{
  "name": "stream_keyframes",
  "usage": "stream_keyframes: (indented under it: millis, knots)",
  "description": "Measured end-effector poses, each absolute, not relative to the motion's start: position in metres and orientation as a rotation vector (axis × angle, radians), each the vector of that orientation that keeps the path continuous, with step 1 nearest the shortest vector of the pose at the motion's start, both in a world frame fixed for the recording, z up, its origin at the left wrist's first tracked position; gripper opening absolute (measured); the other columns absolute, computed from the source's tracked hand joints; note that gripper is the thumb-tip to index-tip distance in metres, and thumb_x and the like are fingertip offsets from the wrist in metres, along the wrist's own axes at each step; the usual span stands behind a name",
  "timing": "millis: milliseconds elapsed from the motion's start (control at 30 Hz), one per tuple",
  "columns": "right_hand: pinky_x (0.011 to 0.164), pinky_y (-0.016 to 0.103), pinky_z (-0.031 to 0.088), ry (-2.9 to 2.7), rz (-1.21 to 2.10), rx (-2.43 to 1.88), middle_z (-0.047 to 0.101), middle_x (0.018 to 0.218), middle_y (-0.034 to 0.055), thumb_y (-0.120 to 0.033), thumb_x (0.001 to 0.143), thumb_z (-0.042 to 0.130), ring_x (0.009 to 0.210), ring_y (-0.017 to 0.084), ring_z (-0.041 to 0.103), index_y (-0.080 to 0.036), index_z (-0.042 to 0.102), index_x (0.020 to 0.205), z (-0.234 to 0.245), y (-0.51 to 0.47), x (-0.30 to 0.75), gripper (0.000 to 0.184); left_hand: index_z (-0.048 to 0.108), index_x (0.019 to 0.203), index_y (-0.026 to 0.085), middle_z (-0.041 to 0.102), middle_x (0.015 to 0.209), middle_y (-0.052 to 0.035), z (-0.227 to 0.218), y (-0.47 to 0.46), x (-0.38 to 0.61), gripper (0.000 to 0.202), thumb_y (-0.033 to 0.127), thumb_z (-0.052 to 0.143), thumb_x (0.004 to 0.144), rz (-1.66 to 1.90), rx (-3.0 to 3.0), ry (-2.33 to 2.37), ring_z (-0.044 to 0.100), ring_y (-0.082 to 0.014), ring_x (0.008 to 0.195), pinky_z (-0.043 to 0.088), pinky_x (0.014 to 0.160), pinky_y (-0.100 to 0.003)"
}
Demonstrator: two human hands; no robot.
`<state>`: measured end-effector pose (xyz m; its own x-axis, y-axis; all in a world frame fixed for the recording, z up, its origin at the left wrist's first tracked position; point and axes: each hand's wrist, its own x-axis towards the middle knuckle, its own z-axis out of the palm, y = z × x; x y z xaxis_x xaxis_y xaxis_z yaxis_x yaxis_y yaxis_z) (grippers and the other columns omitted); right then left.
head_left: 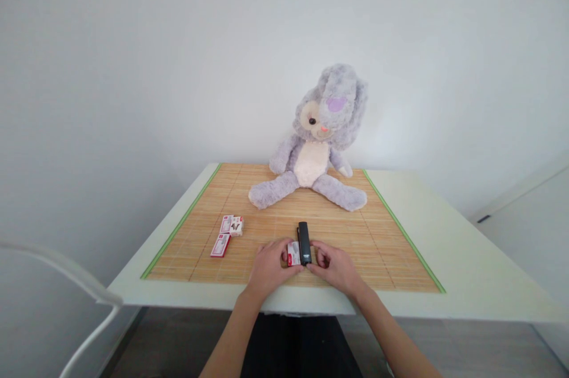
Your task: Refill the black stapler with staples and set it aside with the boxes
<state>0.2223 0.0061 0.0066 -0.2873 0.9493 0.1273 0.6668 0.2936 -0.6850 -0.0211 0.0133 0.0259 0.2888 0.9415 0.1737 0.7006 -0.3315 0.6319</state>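
A black stapler (304,242) lies on the bamboo mat (382,236) near the table's front edge. Beside it on the left sits a small red-and-white box (292,253). My left hand (269,268) rests on the mat with its fingers curled around that box. My right hand (335,266) is just right of the stapler, fingers bent and pinching at the stapler's near end. Further left on the mat lie three more small red-and-white boxes: two together (232,225) and one nearer (220,245).
A grey plush rabbit (316,147) sits at the mat's far edge against the white wall. The pale table (466,247) extends right of the mat. A white chair frame (80,289) curves at the lower left.
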Motion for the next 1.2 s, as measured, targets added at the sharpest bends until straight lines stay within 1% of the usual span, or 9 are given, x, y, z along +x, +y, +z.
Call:
stream_keyframes:
  millis: [200,267,367,433,533,633,867,1067,1200]
  knots:
    - [0.060,0.026,0.038,-2.049,0.687,-1.449,0.058,0.066,-0.0082,-0.038,0.083,0.073,0.058,0.013,0.055,-0.025,0.061,0.129,0.010,0.003,0.219,0.050,0.063,0.134,0.029,0.073,0.114,-0.0044,0.025,0.014,-0.022,0.068,0.051,0.084,0.074,0.734,2.124,1.457,0.064,-0.0271,0.104,0.040,0.093,-0.040]
    - [0.061,0.026,0.039,-2.037,0.659,-1.468,0.059,0.067,-0.0080,-0.038,0.081,0.075,0.059,0.014,0.056,-0.024,0.058,0.132,0.012,0.001,0.217,0.055,0.058,0.141,0.028,0.072,0.112,-0.0048,0.025,0.012,-0.021,0.078,0.052,0.085,0.072,0.755,2.101,1.442,0.063,-0.0274,0.104,0.040,0.096,-0.041]
    - [0.062,0.026,0.039,-2.014,0.670,-1.481,0.058,0.068,-0.0085,-0.036,0.080,0.074,0.060,0.014,0.057,-0.023,0.051,0.140,0.015,-0.002,0.216,0.065,0.041,0.156,0.025,0.071,0.098,-0.0018,0.027,0.010,-0.027,0.097,0.054,0.082,0.073,0.789,1.960,1.409,0.065,-0.0235,0.093,0.044,0.091,-0.039]
    - [0.062,0.026,0.039,-2.006,0.683,-1.471,0.057,0.068,-0.0090,-0.035,0.081,0.073,0.059,0.014,0.057,-0.024,0.046,0.144,0.015,-0.003,0.216,0.070,0.036,0.158,0.025,0.069,0.091,0.0003,0.031,0.010,-0.039,0.086,0.056,0.070,0.085,0.860,1.843,1.410,0.064,-0.0193,0.081,0.048,0.081,-0.034]
    - [0.061,0.026,0.038,-2.009,0.676,-1.453,0.054,0.067,-0.0094,-0.035,0.082,0.073,0.059,0.014,0.055,-0.024,0.044,0.146,0.014,-0.003,0.217,0.072,0.054,0.145,0.025,0.067,0.091,-0.0015,0.037,0.019,-0.074,0.054,0.053,0.048,0.099,1.056,1.765,1.619,0.061,-0.0184,0.077,0.049,0.074,-0.033]
    - [0.061,0.027,0.039,-2.002,0.682,-1.457,0.054,0.069,-0.0086,-0.036,0.082,0.072,0.060,0.014,0.055,-0.023,0.044,0.147,0.012,-0.003,0.218,0.072,0.067,0.125,0.022,0.068,0.096,-0.0054,0.037,0.035,-0.121,0.044,0.051,0.047,0.098,1.220,1.707,2.040,0.062,-0.0225,0.086,0.050,0.082,-0.037]
    - [0.060,0.028,0.041,-1.977,0.720,-1.461,0.054,0.071,-0.0072,-0.038,0.085,0.068,0.059,0.015,0.056,-0.023,0.041,0.151,0.006,-0.002,0.220,0.073,0.067,0.124,0.018,0.070,0.111,-0.0119,0.019,0.068,-0.176,0.056,0.059,0.061,0.087,1.022,1.680,2.365,0.064,-0.0301,0.104,0.048,0.095,-0.042]
    - [0.059,0.028,0.042,-1.947,0.746,-1.496,0.055,0.070,-0.0074,-0.040,0.085,0.068,0.058,0.015,0.056,-0.025,0.040,0.153,0.003,-0.003,0.222,0.075,0.067,0.122,0.017,0.072,0.115,-0.0142,0.015,0.080,-0.177,0.058,0.064,0.052,0.092,0.934,1.621,2.339,0.066,-0.0299,0.104,0.048,0.091,-0.040]
    - [0.058,0.028,0.042,-1.935,0.763,-1.498,0.055,0.069,-0.0070,-0.041,0.084,0.068,0.057,0.016,0.056,-0.024,0.040,0.153,0.002,-0.002,0.222,0.077,0.071,0.116,0.019,0.074,0.108,-0.0131,0.014,0.087,-0.178,0.053,0.062,0.062,0.086,0.901,1.617,2.328,0.068,-0.0293,0.098,0.048,0.086,-0.038]
